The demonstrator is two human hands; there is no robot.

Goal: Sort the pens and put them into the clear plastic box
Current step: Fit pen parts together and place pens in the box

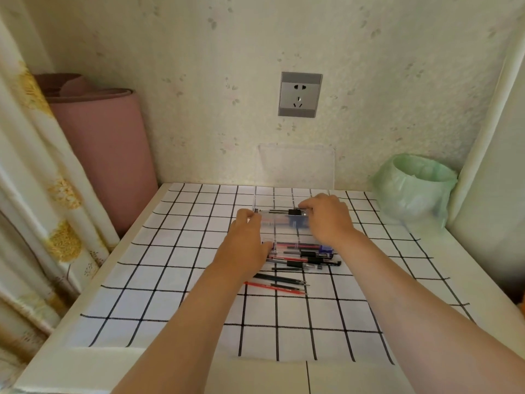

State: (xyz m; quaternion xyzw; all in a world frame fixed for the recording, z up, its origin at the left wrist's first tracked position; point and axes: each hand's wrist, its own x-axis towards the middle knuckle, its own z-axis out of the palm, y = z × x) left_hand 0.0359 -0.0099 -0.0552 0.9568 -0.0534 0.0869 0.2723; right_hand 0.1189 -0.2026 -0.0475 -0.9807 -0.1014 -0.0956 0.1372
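L. hand (pixel 246 240) grips the 9 o'clock end of the clear plastic box (pixel 279 223), thumb at the near corner, fingers up the side wall. R. hand (pixel 326 217) is curled over the box's 2 o'clock corner, fingertips at a black-clip pen (pixel 293 212) lying along the far wall. Whether it pinches that pen or just the rim, can't tell.

The box sits mid-counter (pixel 170 280) on the grid cloth, open-topped. A clear sheet that is prob. its lid (pixel 295 166) leans on the wall at 12 o'clock from it.

Progress, as I judge it: early. Inside the box there's the black-clip pen plus something dark blue toward 3 o'clock; contents otherwise blurred by the plastic. Most stock is outside:
- loose pens (pixel 308 255), red, blue and black, bunched touching the box's near wall at 6 o'clock
- thin refills (pixel 279 281), black and red, a bit further toward 6 o'clock, apart from the bunch

Left to do: group by colour/type, then load the lot, refills incl. The bunch overlaps, so pens will need picking one at a time.

Bin w/ green bag (pixel 414 189) stands at 2 o'clock on the counter, well apart.
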